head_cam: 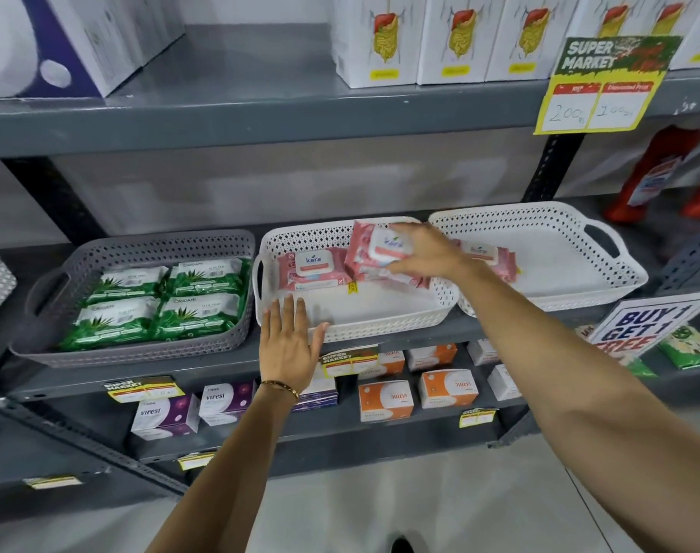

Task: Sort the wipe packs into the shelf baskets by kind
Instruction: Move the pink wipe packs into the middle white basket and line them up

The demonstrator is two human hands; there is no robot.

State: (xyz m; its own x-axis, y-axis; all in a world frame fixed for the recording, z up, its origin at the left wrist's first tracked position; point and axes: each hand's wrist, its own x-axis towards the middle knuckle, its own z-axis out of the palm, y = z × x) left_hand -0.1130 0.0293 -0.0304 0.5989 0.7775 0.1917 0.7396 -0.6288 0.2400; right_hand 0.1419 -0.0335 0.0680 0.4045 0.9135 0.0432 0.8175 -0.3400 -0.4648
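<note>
Three baskets stand on the middle shelf. The grey basket [41,297] on the left holds several green wipe packs [162,303]. The middle white basket [380,327] has a pink wipe pack [314,269] lying flat at its back left. My right hand [428,251] is shut on another pink pack [374,249], tilted over the back right of that basket. More pink packs [490,259] lie in the left part of the right white basket [604,241]. My left hand [290,343] is open, fingers spread, resting against the middle basket's front rim.
White boxes [448,41] fill the top shelf, with a yellow price sign [604,85] hanging from its edge. Red bottles [655,173] stand at the far right. Purple [164,417] and orange [386,399] boxes sit on the lower shelf. A "buy 1 get 1" sign [643,325] juts out right.
</note>
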